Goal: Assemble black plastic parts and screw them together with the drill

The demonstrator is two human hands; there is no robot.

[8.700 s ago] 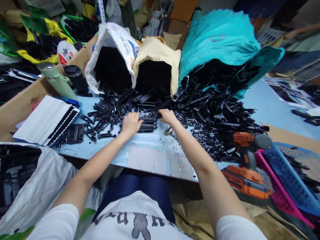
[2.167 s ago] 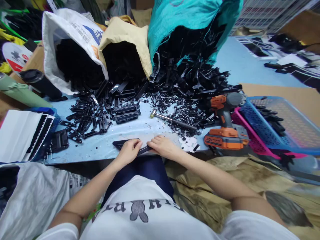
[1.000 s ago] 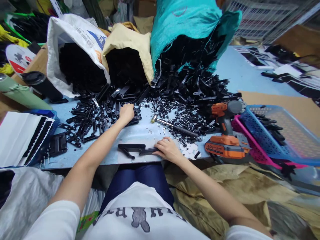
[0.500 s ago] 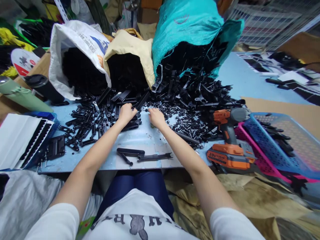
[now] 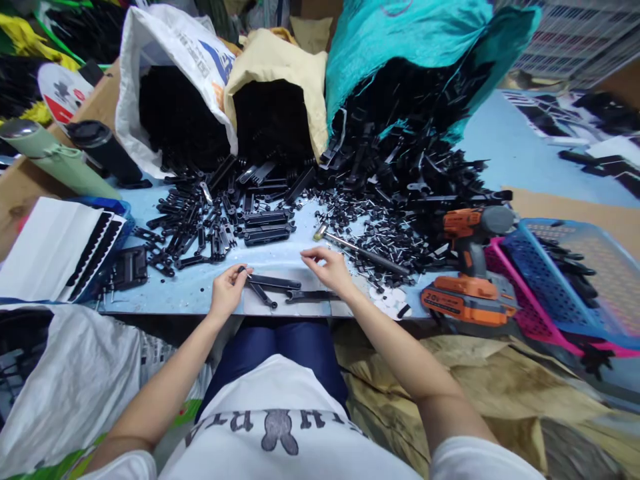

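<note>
At the table's front edge, my left hand (image 5: 229, 288) pinches the left end of a flat black plastic bar (image 5: 275, 283), where a shorter black arm (image 5: 262, 293) joins it at an angle. A black fork-ended bar (image 5: 313, 295) lies just to the right, partly under my right wrist. My right hand (image 5: 329, 268) hovers above that bar, thumb and forefinger pressed together; anything between them is too small to make out. Beyond it lies a hammer (image 5: 370, 253) with a brass-coloured head and dark handle, beside a heap of small pins and screws (image 5: 373, 230).
White (image 5: 131, 87), cream (image 5: 280, 57) and teal (image 5: 410, 33) sacks spill black parts across the back. Stacked black bars (image 5: 269, 227) lie in the middle. An orange cordless drill (image 5: 467, 297) and a blue basket (image 5: 545, 287) stand right; a green bottle (image 5: 60, 160) leans left.
Both hands have drawn back from the piles toward the front edge. My left hand has taken hold of the black bar's end. The hammer now shows uncovered, and the view has shifted.
</note>
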